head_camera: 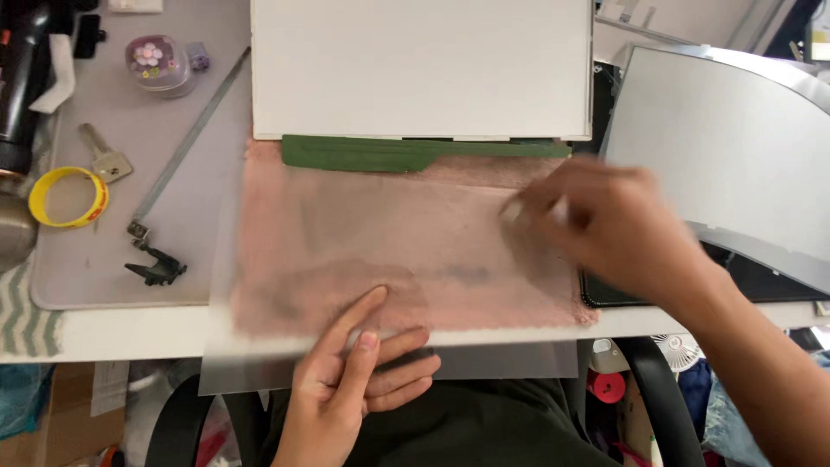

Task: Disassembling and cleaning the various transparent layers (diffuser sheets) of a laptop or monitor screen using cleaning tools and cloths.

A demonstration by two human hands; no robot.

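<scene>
The left hand point(350, 380) lies flat and open, fingers spread, pinning the near edge of a frosted translucent sheet point(389, 259) where it overhangs the table. The right hand point(605, 220) is blurred with motion at the sheet's far right, fingertips seemingly pinched on something small and pale; whether it grips it, I cannot tell. The sheet lies over a pink cloth point(415, 173) (grey smudges show through it), so the wiping or smoothing looks under way, with most of the surface to the left seemingly untouched. Beyond sit a green strip point(415, 153) and a white panel point(421, 65); a yellow wristband point(67, 197), a key point(105, 156) and a metal hinge bar point(186, 143) rest off left.
</scene>
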